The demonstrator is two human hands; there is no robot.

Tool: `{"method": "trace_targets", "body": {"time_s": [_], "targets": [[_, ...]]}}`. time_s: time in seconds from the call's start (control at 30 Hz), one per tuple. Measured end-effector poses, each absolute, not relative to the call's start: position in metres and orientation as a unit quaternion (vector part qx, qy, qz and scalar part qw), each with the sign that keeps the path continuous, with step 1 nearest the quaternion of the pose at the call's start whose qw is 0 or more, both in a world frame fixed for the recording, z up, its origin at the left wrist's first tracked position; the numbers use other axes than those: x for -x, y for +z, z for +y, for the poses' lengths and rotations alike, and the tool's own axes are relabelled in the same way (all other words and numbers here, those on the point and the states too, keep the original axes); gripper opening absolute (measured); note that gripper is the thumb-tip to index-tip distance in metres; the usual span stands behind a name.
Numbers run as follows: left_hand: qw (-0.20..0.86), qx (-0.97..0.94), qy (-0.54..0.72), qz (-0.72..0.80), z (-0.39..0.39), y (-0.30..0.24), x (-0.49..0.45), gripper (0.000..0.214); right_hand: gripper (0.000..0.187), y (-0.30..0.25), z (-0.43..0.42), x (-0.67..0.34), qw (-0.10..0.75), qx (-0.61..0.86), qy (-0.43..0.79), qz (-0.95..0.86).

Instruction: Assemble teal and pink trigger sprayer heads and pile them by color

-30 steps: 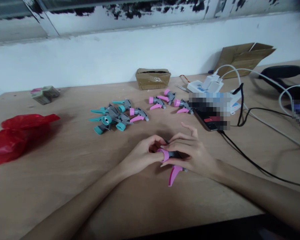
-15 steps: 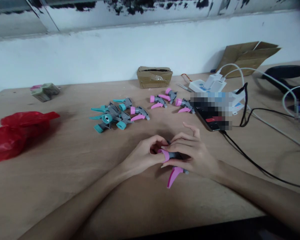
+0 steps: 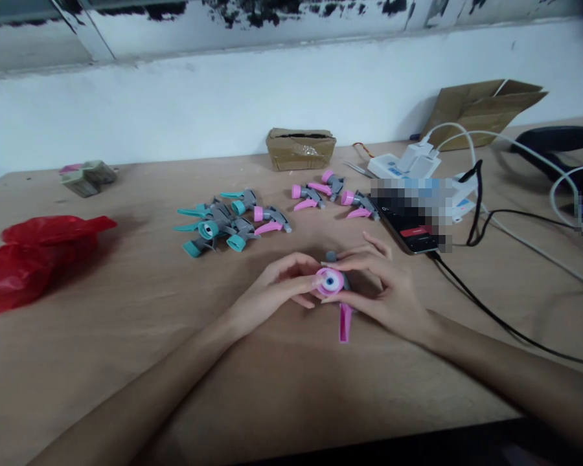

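Note:
Between my two hands is a grey and pink trigger spray head (image 3: 330, 281), its pink collar turned toward me with a white disc and dark centre hole showing. The pink trigger hangs below. My left hand (image 3: 279, 285) is closed on the collar's left side, thumb at its rim. With fingers and thumb, my right hand (image 3: 393, 288) grips the grey body from the right, hiding much of it. Beyond my hands lie a pink-collared spray head (image 3: 272, 220), several more pink ones (image 3: 308, 197) farther back, and a pile of teal spray heads (image 3: 216, 223).
A red plastic bag (image 3: 43, 255) lies at the left, with a banknote bundle (image 3: 88, 178) behind it. At the back stand a small cardboard box (image 3: 301, 150) and a larger one (image 3: 480, 113). A phone (image 3: 403, 223), power strip (image 3: 393, 167) and cables occupy the right.
The spray head has turned so its collar opening faces me and its trigger points straight down. Both hands have shifted slightly up with it. The other things stay put.

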State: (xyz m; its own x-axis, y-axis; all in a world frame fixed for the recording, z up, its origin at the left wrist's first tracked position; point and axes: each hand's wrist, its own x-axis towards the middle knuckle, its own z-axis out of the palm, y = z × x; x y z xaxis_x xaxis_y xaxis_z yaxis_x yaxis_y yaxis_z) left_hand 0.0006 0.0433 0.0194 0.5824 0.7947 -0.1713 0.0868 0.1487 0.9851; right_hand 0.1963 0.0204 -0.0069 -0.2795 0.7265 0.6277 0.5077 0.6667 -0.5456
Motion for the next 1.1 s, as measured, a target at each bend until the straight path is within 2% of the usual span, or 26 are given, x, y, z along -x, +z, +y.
{"method": "trace_targets", "body": {"time_s": [0.13,0.3,0.37,0.63,1.1], "targets": [[0.567,-0.626,0.372,0.384,0.036,0.014,-0.003,0.018,0.032,-0.012,0.025,-0.199,0.460,0.417,0.177,-0.763],[0.312,-0.759,0.439,0.365,0.030,0.009,-0.001,0.011,0.029,-0.015,0.027,-0.199,0.448,0.425,0.209,-0.758],[0.257,-0.788,0.431,0.355,0.029,0.009,0.000,0.012,0.029,-0.014,0.027,-0.199,0.447,0.424,0.213,-0.759],[0.215,-0.802,0.431,0.353,0.025,0.008,-0.004,0.020,0.029,-0.013,0.026,-0.199,0.444,0.412,0.162,-0.779],[0.190,-0.803,0.397,0.401,0.023,0.004,-0.011,0.012,0.024,-0.013,0.025,-0.197,0.440,0.418,0.164,-0.778]]}}
